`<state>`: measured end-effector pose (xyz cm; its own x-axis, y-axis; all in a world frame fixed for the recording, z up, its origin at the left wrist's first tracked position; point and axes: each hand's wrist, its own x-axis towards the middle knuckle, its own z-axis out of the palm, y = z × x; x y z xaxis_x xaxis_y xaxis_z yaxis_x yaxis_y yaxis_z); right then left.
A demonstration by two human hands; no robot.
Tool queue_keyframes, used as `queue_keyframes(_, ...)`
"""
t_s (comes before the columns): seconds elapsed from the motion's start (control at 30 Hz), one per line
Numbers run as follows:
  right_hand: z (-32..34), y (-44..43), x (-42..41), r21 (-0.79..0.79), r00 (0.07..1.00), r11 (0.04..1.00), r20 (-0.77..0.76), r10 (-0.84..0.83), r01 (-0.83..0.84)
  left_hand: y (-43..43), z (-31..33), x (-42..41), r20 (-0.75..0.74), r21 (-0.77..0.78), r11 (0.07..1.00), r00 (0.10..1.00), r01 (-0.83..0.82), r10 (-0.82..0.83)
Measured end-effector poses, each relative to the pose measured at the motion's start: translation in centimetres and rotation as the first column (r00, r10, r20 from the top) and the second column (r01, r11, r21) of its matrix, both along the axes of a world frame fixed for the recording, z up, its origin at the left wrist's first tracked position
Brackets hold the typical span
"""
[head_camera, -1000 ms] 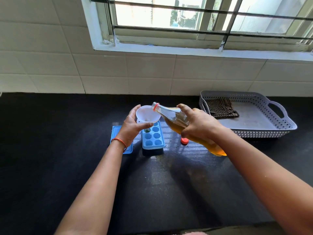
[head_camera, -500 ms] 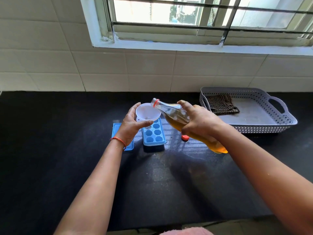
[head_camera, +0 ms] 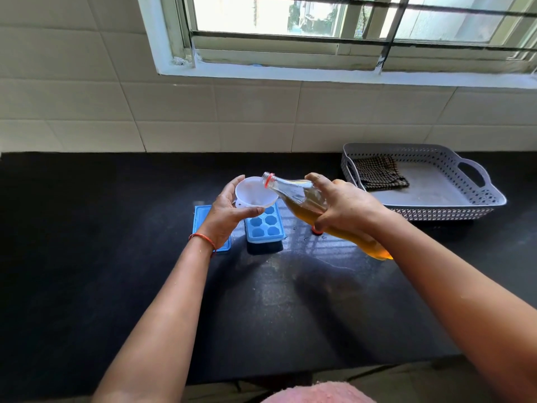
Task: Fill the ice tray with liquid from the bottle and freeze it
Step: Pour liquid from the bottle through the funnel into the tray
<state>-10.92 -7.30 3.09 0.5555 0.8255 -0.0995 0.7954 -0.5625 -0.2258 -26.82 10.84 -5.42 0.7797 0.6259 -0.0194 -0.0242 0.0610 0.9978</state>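
Observation:
A blue ice tray [head_camera: 266,226] with round cells sits on the black counter [head_camera: 101,228]. My left hand [head_camera: 228,215] holds a white funnel [head_camera: 254,191] over the tray's far end. My right hand [head_camera: 343,207] grips a clear bottle [head_camera: 302,199] of amber liquid, tilted with its open, red-ringed mouth over the funnel's rim. The liquid sits low in the bottle's body, short of the neck. The tray's blue lid [head_camera: 200,225] lies flat to the left, partly hidden by my left wrist.
An orange bottle cap [head_camera: 316,229] lies on the counter under my right hand. A grey perforated basket [head_camera: 436,206] with a dark checked cloth [head_camera: 377,175] stands at the back right. A tiled wall and window rise behind the counter.
The bottle's mouth has moved left over the funnel. The camera has tipped down a little, so everything sits lower in view.

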Motion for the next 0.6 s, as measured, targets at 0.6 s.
queue_keyframes(0.6, 0.26, -0.11, -0.25, -0.027, 1.0, 0.999, 0.001, 0.027, -0.027, -0.16, 0.24, -0.37, 0.002, -0.016, 1.0, 1.0, 0.002, -0.002)
